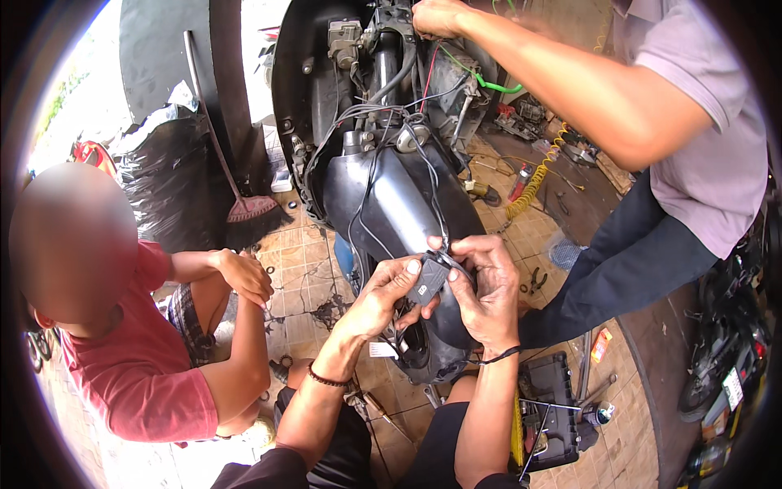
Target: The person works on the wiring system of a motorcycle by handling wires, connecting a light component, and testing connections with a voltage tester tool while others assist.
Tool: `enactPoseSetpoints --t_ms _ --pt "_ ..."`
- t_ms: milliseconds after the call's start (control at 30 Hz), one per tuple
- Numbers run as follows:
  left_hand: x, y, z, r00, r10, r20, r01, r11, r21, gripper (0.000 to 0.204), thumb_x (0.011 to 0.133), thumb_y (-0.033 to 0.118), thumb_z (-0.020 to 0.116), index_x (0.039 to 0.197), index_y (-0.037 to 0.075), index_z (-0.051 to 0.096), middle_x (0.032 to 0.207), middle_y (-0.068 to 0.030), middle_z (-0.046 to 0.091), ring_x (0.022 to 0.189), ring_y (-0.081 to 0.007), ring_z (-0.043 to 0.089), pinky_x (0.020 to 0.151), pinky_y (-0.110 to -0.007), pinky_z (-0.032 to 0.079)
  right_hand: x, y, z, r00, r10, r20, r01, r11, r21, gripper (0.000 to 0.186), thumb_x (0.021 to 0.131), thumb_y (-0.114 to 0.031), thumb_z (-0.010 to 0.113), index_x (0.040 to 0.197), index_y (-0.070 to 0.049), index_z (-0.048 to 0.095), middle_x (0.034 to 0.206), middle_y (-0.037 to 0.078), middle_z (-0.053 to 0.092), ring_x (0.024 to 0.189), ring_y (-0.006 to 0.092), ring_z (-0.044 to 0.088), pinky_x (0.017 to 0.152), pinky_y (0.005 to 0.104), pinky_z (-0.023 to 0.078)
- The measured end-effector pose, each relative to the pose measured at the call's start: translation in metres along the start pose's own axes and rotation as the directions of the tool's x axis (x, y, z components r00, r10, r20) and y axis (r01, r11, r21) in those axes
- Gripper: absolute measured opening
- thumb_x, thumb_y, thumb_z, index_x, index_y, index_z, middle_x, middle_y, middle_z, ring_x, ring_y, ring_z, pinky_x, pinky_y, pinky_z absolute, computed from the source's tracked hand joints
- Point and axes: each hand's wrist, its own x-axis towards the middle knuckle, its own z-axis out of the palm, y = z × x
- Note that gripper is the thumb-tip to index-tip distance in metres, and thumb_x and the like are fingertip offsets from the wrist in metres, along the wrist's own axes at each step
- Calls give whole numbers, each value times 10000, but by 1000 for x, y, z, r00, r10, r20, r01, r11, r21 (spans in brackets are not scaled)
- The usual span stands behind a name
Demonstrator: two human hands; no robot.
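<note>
My left hand (383, 297) grips a small dark rectangular module (427, 284), its thumb pressed on the left edge. My right hand (485, 297) is closed on the module's right side and on the black cables (445, 244) at its upper end. Both hands are over the lower part of a motorcycle's dark body panel (371, 187), which has its mechanics exposed. Loose black cables run from the upper mechanism (379, 37) down the panel to the module, and thin red and green wires (463, 69) show higher up. Some fingertips are hidden behind the module.
A person in red (138, 367) crouches at left beside black bags (163, 179) and a broom (248, 208). Another person (692, 163) stands at right, hand at the motorcycle's top. An open toolbox (547, 371), scattered tools and a yellow coiled hose (525, 196) lie on the tiles.
</note>
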Motion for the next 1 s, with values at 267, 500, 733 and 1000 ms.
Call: enactPoseSetpoints --t_ms 267,500,733,1000 --pt "-5 10 5 989 -147 27 148 985 -84 532 1143 473 516 1217 -36 650 734 -125 658 440 -67 495 370 -199 331 -1 -5 -8 994 73 -79 -88 974 -207 279 947 90 665 1191 -17 585 953 27 700 804 55 626 714 220 490" --pt "-4 11 -14 986 -146 81 155 980 -124 604 1103 487 586 1220 -97 688 713 -138 647 413 -74 453 359 -203 312 -6 -32 -4 991 117 69 -89 942 -323 332 933 -27 745 1210 -33 561 752 -24 612 666 13 485 606 215 351" --pt "-7 9 -11 989 -132 73 146 959 -244 613 1083 519 608 1181 -80 696 723 -112 649 421 -66 431 378 -216 294 -4 -58 4 981 194 -2 -192 966 -172 227 1010 -163 736 1135 -18 614 714 -53 596 643 10 483 573 217 321" --pt "-45 59 -111 936 265 -231 -342 840 -421 585 1118 484 487 1177 -80 631 683 -37 596 405 -95 387 462 -255 307 -89 -107 -156 871 -66 -487 -245 801 -546 253 1046 -138 723 840 -85 585 744 -97 433 686 7 351 607 251 240"
